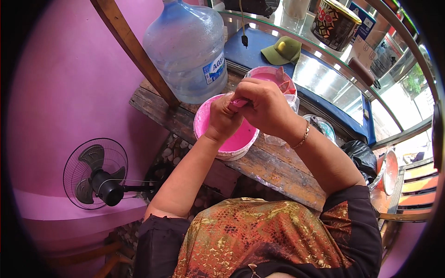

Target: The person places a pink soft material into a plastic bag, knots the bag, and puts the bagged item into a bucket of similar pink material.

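My left hand (pixel 223 118) and my right hand (pixel 268 104) meet above a white bucket with bright pink contents (pixel 238 139). Both are closed, fingers pressed around a small pink piece (pixel 239 103) that shows between them. Its kind is mostly hidden by the fingers. Just behind my right hand stands a second tub (pixel 264 73), also pink inside, with a reddish, pointed object (pixel 283 82) at its rim. Some clear plastic (pixel 274 140) lies under my right wrist, beside the front bucket.
A large water jug (pixel 185 51) stands on the worn wooden bench (pixel 282 173), near a slanting wooden post (pixel 134 48). A glass case (pixel 324 83) holds a green cap (pixel 282 50). A fan (pixel 97 175) is at lower left, a black bag (pixel 360 157) at right.
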The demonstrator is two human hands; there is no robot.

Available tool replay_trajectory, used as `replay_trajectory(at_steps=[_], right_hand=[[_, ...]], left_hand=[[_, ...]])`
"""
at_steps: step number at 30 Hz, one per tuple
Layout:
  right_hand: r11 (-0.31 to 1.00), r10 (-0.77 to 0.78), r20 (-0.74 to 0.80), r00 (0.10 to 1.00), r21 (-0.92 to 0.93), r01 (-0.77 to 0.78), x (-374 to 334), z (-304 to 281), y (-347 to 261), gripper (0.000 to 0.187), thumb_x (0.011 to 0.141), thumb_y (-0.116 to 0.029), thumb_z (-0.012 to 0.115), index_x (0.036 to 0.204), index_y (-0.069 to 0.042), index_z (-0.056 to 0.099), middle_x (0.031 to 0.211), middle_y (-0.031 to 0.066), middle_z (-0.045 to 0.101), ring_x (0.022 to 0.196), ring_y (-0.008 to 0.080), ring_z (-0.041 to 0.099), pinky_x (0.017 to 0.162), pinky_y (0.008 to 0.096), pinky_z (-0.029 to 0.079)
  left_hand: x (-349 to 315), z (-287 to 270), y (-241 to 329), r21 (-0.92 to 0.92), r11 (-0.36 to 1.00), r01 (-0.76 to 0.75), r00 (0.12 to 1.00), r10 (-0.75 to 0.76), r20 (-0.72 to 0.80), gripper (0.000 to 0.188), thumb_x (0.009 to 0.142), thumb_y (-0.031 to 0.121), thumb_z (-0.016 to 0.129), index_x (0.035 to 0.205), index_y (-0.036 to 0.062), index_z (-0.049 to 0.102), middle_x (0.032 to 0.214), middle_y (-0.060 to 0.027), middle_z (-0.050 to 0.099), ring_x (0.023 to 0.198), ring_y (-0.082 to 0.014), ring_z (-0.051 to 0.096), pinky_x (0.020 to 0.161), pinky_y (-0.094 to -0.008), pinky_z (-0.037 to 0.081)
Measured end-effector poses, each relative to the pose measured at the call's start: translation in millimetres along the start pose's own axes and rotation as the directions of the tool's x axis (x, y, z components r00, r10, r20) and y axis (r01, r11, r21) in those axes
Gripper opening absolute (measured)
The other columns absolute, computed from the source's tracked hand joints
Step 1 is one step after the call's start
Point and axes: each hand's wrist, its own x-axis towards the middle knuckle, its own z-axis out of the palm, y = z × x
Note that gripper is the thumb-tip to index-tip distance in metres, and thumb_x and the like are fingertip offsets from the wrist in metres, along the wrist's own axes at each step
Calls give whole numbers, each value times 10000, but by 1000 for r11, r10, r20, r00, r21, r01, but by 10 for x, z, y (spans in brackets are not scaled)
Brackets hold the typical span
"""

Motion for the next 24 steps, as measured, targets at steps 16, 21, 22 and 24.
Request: replay_trajectory(at_steps=[16,21,22,24], right_hand=[[1000,16,2,1000,-4,-16,-51,68,-9,161,675,22,674,744,-3,531,718,128,550,678,311,572,588,364,446],[998,68,42,997,-3,-68,-96,59,35,134,670,-4,665,742,-12,552,738,130,575,711,328,590,616,387,466],[995,100,66,993,-28,-98,-109,57,32,113,660,-27,655,746,-20,582,766,131,604,752,344,614,649,407,493],[992,124,79,989,-28,-122,-143,65,24,114,662,-27,656,748,-17,582,765,130,606,754,343,616,653,408,493]], left_hand=[[-20,4,-134,176,965,-195,981,190,46,87,791,53,655,867,78,619,828,-115,658,773,-327,651,649,-387,509],[-54,-67,-165,210,964,-165,978,133,159,100,785,29,616,876,66,601,821,-129,647,781,-360,633,659,-413,505],[-66,-75,-158,212,964,-162,979,130,157,100,785,29,616,876,66,601,821,-129,647,781,-360,633,659,-413,505],[-87,-88,-139,209,964,-164,972,122,199,87,801,43,589,886,63,595,827,-149,642,788,-379,620,662,-433,501]])
